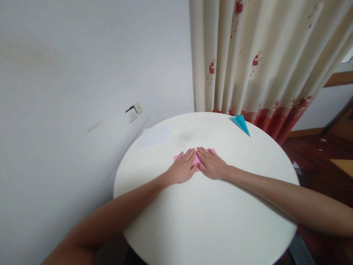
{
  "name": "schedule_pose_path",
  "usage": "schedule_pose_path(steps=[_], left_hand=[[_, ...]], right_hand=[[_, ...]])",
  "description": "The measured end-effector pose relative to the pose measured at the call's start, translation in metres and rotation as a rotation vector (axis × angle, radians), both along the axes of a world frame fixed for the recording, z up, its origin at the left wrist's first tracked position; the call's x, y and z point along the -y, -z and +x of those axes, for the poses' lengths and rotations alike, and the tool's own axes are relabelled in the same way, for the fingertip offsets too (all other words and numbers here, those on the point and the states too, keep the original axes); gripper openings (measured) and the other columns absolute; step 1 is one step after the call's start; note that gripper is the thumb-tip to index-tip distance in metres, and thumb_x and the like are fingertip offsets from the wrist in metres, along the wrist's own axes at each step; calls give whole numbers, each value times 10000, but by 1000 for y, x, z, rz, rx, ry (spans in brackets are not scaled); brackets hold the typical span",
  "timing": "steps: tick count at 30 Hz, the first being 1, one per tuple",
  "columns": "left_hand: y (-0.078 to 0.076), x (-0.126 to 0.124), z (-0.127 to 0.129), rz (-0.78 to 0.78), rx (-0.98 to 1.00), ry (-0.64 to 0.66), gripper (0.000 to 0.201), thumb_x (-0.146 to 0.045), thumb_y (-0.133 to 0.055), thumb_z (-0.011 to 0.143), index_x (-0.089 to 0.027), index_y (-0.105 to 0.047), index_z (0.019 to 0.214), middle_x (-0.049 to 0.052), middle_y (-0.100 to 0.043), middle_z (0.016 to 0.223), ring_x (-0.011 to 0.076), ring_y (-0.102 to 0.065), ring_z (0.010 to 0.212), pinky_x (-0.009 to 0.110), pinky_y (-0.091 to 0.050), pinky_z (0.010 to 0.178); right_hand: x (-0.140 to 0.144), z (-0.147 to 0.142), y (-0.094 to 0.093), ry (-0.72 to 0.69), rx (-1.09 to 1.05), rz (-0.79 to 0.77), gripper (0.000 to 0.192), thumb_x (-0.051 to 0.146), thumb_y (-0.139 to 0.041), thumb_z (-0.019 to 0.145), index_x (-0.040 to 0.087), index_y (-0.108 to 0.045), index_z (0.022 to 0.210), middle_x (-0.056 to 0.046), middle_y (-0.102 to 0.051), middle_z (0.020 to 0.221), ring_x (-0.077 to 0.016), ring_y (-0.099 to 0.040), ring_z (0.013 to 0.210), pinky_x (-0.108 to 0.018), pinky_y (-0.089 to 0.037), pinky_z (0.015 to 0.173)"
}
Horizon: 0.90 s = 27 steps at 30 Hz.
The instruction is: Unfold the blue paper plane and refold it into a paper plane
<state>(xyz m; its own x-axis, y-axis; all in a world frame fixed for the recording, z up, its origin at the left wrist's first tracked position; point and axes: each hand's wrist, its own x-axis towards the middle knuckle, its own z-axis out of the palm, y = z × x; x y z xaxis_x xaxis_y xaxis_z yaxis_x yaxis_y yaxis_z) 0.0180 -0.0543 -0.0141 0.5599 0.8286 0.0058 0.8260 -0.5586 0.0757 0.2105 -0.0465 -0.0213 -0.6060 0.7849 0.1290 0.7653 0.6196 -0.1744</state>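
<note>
Both hands lie flat and unclenched: my left hand (183,167) and right hand (211,163) press the pink paper (196,160) onto the white round table (209,221), fingertips meeting at its middle. I judge a crease is being flattened; next calls for firm outward smoothing.

No readable text, label, brand or number on anything in view.

A home room; floral curtain (256,59), round white table (220,221)
</note>
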Motion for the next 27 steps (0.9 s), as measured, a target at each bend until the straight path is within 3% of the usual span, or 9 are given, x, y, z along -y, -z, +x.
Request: schedule_pose_path(steps=[10,18,27], left_hand=[[1,-3,-2,2,-5,14,655,-466,-164,1020,-117,-120,1573,93,-107,1647,209,-53,1525,432,-86,1227],[-3,-4,0,-21,-7,26,641,-441,-193,1013,-161,-101,1581,38,-90,1652,210,-44,1526,452,-87,1225],[-5,-4,3,-35,-19,20,650,-455,-154,1015,-136,-106,1579,54,-93,1651,208,-48,1525,456,-86,1225]], right_hand=[[-5,5,1,46,7,-42,700,467,-175,1012,14,-247,1541,-191,-178,1612,-290,-147,1504,-494,-139,1208],[-6,2,-2,58,17,-35,665,391,-185,1008,-17,-261,1527,-210,-202,1604,-304,-169,1499,-508,-170,1203],[-6,-3,2,54,-4,11,658,387,-213,1008,-22,-276,1520,-224,-231,1594,-303,-193,1493,-481,-192,1203]])
